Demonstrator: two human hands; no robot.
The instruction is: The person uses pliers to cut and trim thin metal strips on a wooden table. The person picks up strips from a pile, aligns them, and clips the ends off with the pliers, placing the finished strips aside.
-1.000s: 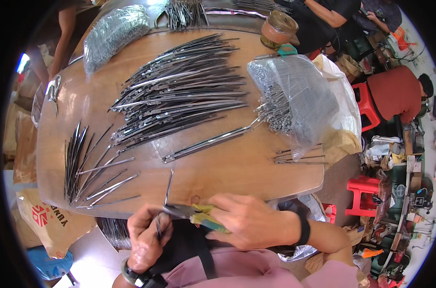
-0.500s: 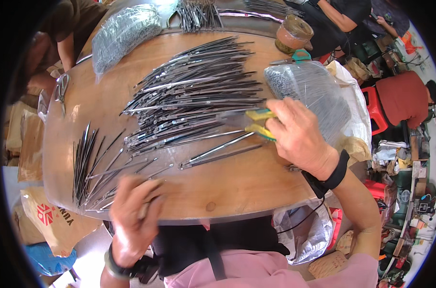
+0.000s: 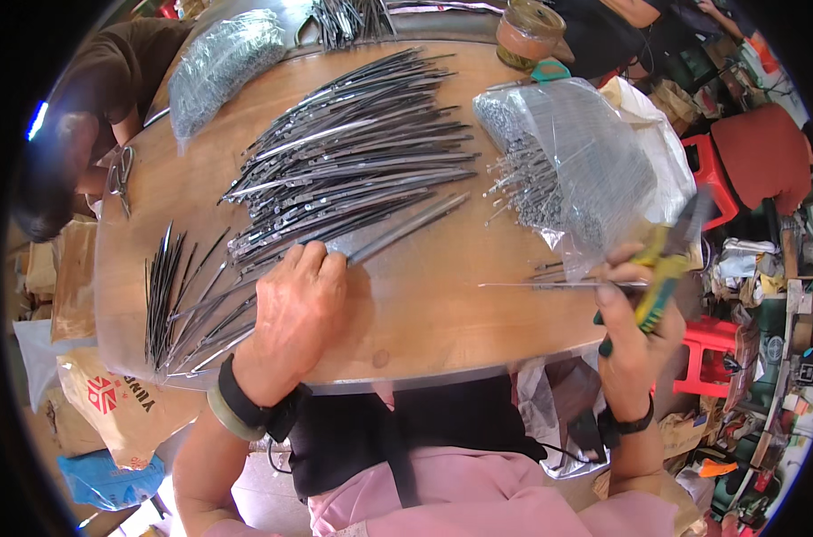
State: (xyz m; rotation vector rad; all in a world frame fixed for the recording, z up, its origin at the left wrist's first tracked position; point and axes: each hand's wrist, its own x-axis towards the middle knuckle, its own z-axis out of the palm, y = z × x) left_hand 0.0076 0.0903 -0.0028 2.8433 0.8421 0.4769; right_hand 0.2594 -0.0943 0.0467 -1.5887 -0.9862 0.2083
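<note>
My left hand (image 3: pixel 301 300) is closed over the near end of a long thin dark strip (image 3: pixel 420 222), which slants away to the upper right across the table. Beyond it spreads a wide pile of similar black and silver strips (image 3: pixel 353 148). Pliers with yellow-green handles (image 3: pixel 664 282) are in my right hand (image 3: pixel 637 327), their blurred jaws tilted up and outward. The same hand pinches a thin metal rod (image 3: pixel 540 285) that points left over the table's right side. Several short rods (image 3: pixel 549 271) lie just behind it.
A clear bag of metal rods (image 3: pixel 594 170) lies open at the right, another bag (image 3: pixel 223 67) at the far left. Scissors (image 3: pixel 120 179) rest by the left edge, near a bent-over person (image 3: pixel 111 80). A small strip group (image 3: pixel 163 300) is at the near left. A brown jar (image 3: pixel 527 36) stands behind.
My left hand has moved up and right from the near edge and closed on a strip. My right hand has drawn right and nearer with the pliers, now also pinching a thin rod.
</note>
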